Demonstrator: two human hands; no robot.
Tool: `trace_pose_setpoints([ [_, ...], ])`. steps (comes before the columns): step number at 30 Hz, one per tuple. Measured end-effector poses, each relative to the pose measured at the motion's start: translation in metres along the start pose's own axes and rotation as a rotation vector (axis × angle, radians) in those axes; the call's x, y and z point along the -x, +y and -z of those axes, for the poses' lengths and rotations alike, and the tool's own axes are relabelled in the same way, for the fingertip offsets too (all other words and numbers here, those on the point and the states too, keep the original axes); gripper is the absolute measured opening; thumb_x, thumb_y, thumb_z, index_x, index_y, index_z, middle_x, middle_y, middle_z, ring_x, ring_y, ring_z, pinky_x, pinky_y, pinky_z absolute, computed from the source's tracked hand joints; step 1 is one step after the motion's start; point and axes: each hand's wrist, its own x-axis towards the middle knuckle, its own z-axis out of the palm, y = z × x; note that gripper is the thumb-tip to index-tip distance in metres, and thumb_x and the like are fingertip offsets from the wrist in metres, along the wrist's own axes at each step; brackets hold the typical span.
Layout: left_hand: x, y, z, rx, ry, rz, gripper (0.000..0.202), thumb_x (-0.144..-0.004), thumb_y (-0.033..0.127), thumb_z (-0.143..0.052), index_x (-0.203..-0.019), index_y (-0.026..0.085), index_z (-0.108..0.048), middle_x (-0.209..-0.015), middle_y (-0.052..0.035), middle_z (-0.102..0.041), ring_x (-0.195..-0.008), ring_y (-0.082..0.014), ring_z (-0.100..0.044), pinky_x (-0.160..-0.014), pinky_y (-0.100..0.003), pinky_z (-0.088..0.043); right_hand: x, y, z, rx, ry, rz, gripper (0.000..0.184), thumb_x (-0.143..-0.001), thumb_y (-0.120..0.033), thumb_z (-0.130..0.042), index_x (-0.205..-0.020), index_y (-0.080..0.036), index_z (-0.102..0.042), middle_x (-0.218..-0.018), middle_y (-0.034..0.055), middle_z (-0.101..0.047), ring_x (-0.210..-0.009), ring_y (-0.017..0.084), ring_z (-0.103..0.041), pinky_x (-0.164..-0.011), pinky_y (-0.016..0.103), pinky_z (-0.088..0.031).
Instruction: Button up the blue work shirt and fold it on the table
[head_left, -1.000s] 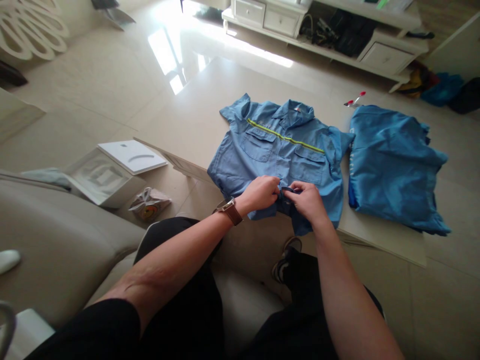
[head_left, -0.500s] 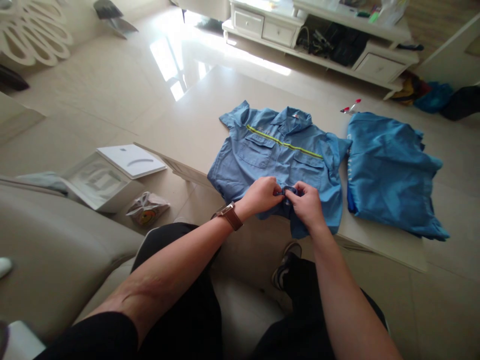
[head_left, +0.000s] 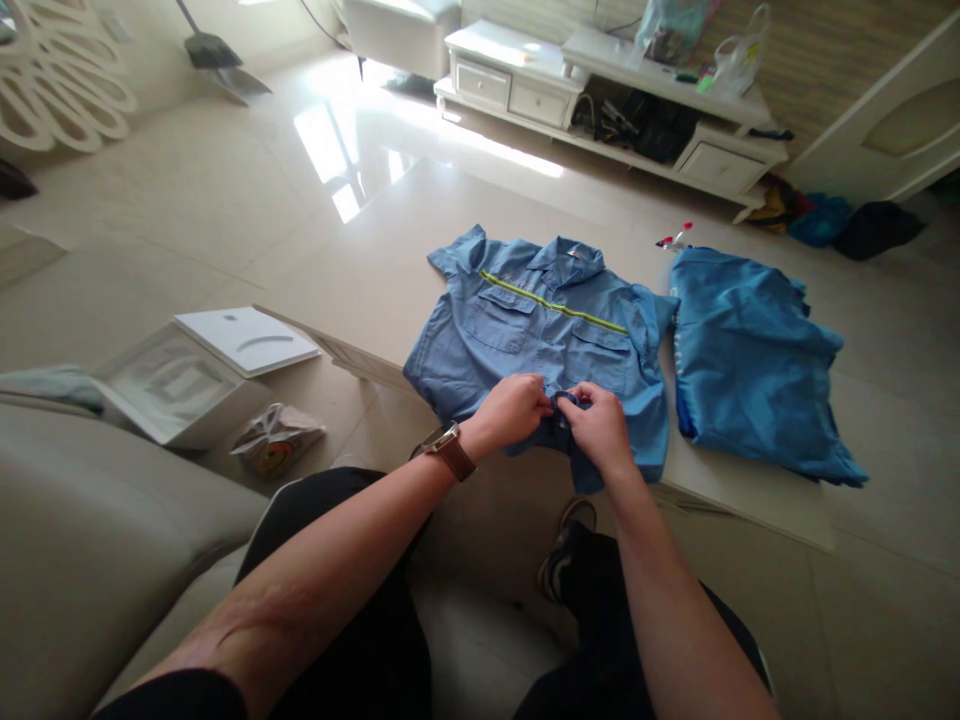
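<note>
A blue short-sleeved work shirt (head_left: pixel 510 325) with a yellow-green stripe across the chest lies spread on the table (head_left: pixel 375 240), collar away from me. My left hand (head_left: pixel 514 408), a brown-strapped watch on its wrist, pinches the shirt's front edge near the lower middle. Close beside it, my right hand (head_left: pixel 598 425) grips the bunched cloth of the same front opening between thumb and fingers. Whether a button is between the fingertips is too small to see. Part of the lower hem hangs past the table's near edge.
Right of the shirt lies a folded pile of brighter blue cloth (head_left: pixel 750 360), with red-capped pens (head_left: pixel 679 236) behind it. An open white box (head_left: pixel 172 385) and a clear plastic bag (head_left: pixel 277 440) sit left of the table. A grey sofa (head_left: pixel 112 530) is at my left; a white TV cabinet (head_left: pixel 547 100) stands beyond.
The camera view has shifted, so the scene sits slightly lower and further left. Both hands keep their hold on the shirt front, with hardly any movement against it.
</note>
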Motion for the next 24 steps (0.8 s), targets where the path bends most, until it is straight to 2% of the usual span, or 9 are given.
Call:
trace_pose_setpoints([
  [7, -0.002, -0.002, -0.008, 0.116, 0.186, 0.004, 0.023, -0.09, 0.017, -0.064, -0.071, 0.018, -0.077, -0.075, -0.0029, -0.061, -0.071, -0.0155, -0.053, -0.067, -0.029, -0.037, -0.004, -0.005, 0.006, -0.041, 0.01, 0.001, 0.029, -0.078, -0.044, -0.062, -0.06, -0.023, -0.051, -0.062, -0.0017, -0.053, -0.065, 0.017, -0.049, -0.067, 0.03, -0.036],
  [12, -0.001, 0.0, -0.009, 0.11, 0.181, -0.012, 0.027, -0.09, 0.015, -0.063, -0.065, 0.017, -0.075, -0.074, -0.0029, -0.059, -0.07, -0.0146, -0.053, -0.067, -0.029, -0.037, -0.004, -0.007, 0.009, -0.032, 0.017, -0.017, 0.027, -0.075, -0.042, -0.061, -0.059, -0.023, -0.05, -0.062, -0.0021, -0.053, -0.065, 0.016, -0.048, -0.066, 0.029, -0.034],
  [18, -0.004, -0.002, -0.009, 0.134, 0.252, 0.027, 0.022, -0.091, 0.018, -0.065, -0.078, 0.02, -0.083, -0.073, -0.002, -0.059, -0.071, -0.0149, -0.055, -0.069, -0.029, -0.04, -0.004, -0.009, 0.011, -0.029, 0.004, -0.047, 0.024, -0.073, -0.037, -0.06, -0.057, -0.024, -0.048, -0.058, -0.0035, -0.049, -0.061, 0.015, -0.045, -0.062, 0.029, -0.031],
  [24, -0.005, -0.001, -0.01, 0.193, 0.262, 0.05, 0.02, -0.089, 0.015, -0.067, -0.08, 0.019, -0.084, -0.074, -0.001, -0.059, -0.069, -0.0133, -0.054, -0.068, -0.029, -0.04, -0.004, -0.012, 0.009, -0.041, 0.005, -0.077, 0.023, -0.071, -0.031, -0.059, -0.056, -0.024, -0.043, -0.055, -0.0056, -0.042, -0.057, 0.014, -0.039, -0.059, 0.029, -0.028],
])
